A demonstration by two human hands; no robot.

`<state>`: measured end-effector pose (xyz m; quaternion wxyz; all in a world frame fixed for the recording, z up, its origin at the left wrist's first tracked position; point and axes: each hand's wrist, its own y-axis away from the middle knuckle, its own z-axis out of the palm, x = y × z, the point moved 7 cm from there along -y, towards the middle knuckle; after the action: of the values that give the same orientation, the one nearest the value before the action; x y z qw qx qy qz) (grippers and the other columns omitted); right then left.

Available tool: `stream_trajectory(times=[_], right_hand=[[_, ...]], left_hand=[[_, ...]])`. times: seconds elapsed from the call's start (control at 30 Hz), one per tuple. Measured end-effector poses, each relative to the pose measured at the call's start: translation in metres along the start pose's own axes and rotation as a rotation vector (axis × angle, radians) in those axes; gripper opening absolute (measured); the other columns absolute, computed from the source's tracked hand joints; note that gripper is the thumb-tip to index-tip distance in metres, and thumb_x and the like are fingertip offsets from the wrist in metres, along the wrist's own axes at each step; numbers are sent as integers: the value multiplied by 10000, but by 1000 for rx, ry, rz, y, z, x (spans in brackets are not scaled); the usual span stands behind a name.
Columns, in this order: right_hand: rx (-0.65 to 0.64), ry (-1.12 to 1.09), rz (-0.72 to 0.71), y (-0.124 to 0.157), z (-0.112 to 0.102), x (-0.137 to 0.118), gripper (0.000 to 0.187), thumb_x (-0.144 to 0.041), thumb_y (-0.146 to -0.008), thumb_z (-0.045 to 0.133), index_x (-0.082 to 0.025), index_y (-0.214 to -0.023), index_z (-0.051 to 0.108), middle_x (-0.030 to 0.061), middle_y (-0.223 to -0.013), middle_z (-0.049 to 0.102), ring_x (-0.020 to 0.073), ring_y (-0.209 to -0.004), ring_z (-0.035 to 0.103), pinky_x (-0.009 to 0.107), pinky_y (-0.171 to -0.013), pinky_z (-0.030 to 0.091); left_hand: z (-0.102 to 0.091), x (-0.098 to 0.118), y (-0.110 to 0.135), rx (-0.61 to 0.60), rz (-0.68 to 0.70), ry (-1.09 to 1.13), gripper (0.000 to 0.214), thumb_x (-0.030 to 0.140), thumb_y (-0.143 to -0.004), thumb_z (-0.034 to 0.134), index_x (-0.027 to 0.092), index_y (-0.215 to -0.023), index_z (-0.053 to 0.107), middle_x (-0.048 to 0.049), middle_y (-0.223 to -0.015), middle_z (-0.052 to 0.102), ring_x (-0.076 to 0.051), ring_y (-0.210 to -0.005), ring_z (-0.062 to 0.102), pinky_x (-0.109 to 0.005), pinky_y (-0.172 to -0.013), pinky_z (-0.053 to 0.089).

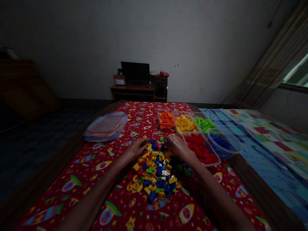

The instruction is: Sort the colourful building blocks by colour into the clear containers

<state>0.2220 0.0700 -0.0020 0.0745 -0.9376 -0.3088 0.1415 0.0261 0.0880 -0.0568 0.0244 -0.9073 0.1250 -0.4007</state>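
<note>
A loose pile of toy building bricks [154,160], mostly yellow and blue with some green, red and orange, lies on the red patterned cloth [101,166]. My left hand [137,148] is at the pile's far left edge, thumb apart from the fingers, beside blue and yellow bricks. At the far right edge, my right hand [177,146] reaches over the bricks with its fingers stretched inward; their tips are partly hidden. No brick shows clearly in either hand. Right beside my right hand stands a clear box of red bricks [201,150].
Behind the red box are containers of orange bricks [166,118], yellow bricks [185,123] and green bricks [204,124]. A round tub [237,146] holds blue bricks. Stacked plastic lids [106,126] lie at left. Beyond the table stands a desk with a monitor [136,73].
</note>
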Motion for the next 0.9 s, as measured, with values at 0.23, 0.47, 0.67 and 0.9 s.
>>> stream_trajectory(times=[0.23,0.47,0.67,0.9], right_hand=[[168,52,-55,3,17,0,414,-106,-879,423,-100,-1291,457,196,-1228,520,260,-1195,438,407,-968,404],[-88,184,69,-40,35,-8,297,-117,-889,400,-123,-1112,596,159,-1054,631,240,-1006,575,354,-867,449],[48,58,40,-33,18,-15,203,-156,-892,451,-110,-1003,615,134,-976,646,208,-944,577,306,-824,425],[207,-74,31,-23,-52,15,219,-220,-864,496,-148,-1031,617,74,-895,657,152,-802,565,244,-714,395]], left_hand=[[-1,4,0,60,43,-127,413,330,-774,538,189,-1150,634,-86,-1090,695,-238,-973,653,-349,-852,522],[6,19,-6,124,163,-283,383,234,-807,496,148,-1156,625,-115,-1147,670,-237,-1064,609,-387,-941,471],[15,23,-9,50,163,-278,342,211,-799,522,192,-1112,658,-75,-1093,698,-214,-1007,632,-354,-912,489],[11,22,-5,65,180,-248,344,285,-812,494,179,-1088,669,-88,-1057,705,-221,-949,652,-344,-861,511]])
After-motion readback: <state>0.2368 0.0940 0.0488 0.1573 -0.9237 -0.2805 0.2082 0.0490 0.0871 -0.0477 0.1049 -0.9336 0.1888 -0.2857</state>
